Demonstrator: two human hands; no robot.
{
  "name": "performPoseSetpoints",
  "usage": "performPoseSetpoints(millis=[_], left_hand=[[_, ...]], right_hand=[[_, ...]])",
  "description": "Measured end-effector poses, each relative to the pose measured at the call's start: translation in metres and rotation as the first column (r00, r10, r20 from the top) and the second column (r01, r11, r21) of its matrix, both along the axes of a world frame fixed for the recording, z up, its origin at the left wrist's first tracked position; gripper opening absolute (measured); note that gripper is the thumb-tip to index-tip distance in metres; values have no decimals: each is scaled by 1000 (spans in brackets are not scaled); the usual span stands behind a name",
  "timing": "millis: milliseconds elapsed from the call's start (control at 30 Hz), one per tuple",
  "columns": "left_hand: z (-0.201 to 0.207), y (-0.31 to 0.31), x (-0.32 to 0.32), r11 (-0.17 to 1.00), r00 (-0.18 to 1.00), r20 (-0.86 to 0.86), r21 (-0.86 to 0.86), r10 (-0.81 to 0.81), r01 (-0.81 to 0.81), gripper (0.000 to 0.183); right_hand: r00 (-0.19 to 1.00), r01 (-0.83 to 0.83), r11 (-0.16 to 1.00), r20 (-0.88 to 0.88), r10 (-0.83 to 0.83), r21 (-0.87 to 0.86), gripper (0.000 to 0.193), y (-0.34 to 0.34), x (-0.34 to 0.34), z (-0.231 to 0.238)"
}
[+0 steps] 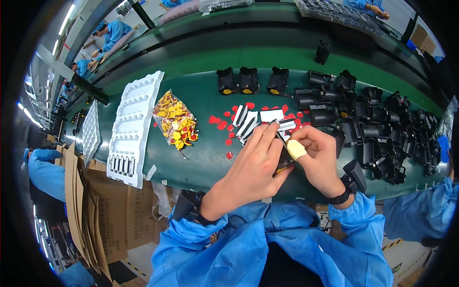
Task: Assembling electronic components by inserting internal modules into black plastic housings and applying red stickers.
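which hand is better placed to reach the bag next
Probably the left hand: it is nearer the bag, while the right hand is farther off, beyond the black part. The left hand seems to grip that part, though, so it would likely need freeing first.

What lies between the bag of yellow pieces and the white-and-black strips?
In the head view, loose red pieces lie scattered on the green surface between the bag and the strips.
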State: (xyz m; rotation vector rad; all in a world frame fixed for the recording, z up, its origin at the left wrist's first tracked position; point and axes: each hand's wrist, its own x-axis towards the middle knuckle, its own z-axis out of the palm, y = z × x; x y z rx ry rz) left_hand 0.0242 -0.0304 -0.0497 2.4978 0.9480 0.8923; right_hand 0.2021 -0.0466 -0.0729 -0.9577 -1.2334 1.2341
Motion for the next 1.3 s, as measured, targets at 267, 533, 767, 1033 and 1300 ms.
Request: performPoseSetpoints(millis=[267, 533, 767, 1033, 1300], left_hand=[[42, 132, -42, 954, 988, -155, 299, 13, 34, 38], [6, 338, -86, 999, 955, -295, -36, -23, 13, 37], [-22, 354, -88, 997, 790, -610, 1, -60, 77, 35], [-20, 332, -112, 981, 719, -671, 174, 182, -86, 43], [47, 280, -151, 928, 607, -730, 372, 313, -31, 48]], right_hand=[[974, 222, 951, 1, -228, 213, 16, 5, 13, 5], [967, 187, 957, 130, -219, 224, 12, 12, 10, -13], [961, 193, 950, 147, -233, 245, 11, 12, 15, -12], [964, 141, 955, 183, -192, 261, 10, 16, 10, -11], [951, 178, 965, 219, -219, 193, 13, 8, 7, -18]])
